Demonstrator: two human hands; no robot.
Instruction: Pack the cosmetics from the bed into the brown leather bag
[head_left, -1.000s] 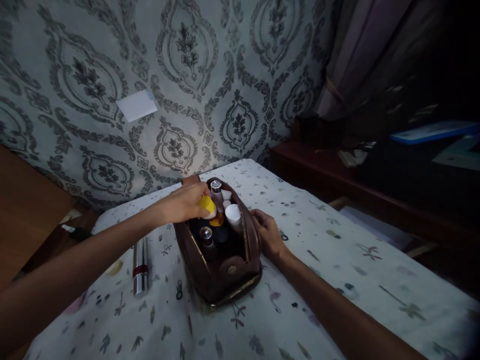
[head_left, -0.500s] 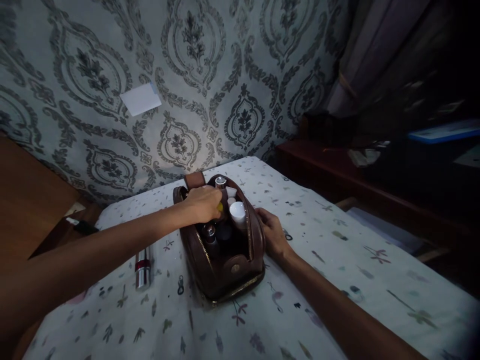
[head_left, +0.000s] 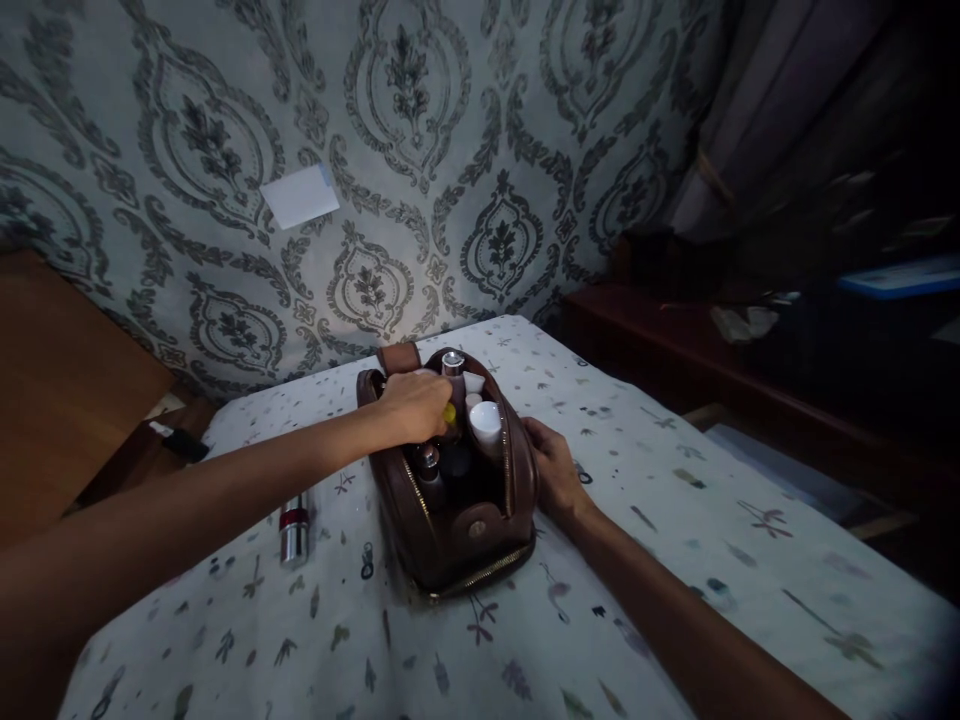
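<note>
A brown leather toiletry bag (head_left: 397,500) stands unzipped on the patterned sheet, its mouth facing up. Inside are a silver-capped bottle (head_left: 452,364), a white-capped container (head_left: 486,422), a small dark bottle with a shiny top (head_left: 428,462) and other items partly hidden. My left hand (head_left: 417,406) reaches into the far left part of the bag with fingers closed. Something yellow (head_left: 449,412) shows at its fingertips; what the fingers hold is mostly hidden. My right hand (head_left: 553,462) grips the bag's right side from outside, its fingertips against the leather.
On the sheet (head_left: 637,560), a silver cylinder with a red band (head_left: 294,535) lies left of the bag, partly under my left forearm. A patterned wall (head_left: 300,270) rises behind. Dark red furniture (head_left: 637,350) borders the right; a wooden panel (head_left: 67,390) stands at left.
The view has shifted slightly, so everything sits a little further right. Both hands keep nearly the same places at the bag.
</note>
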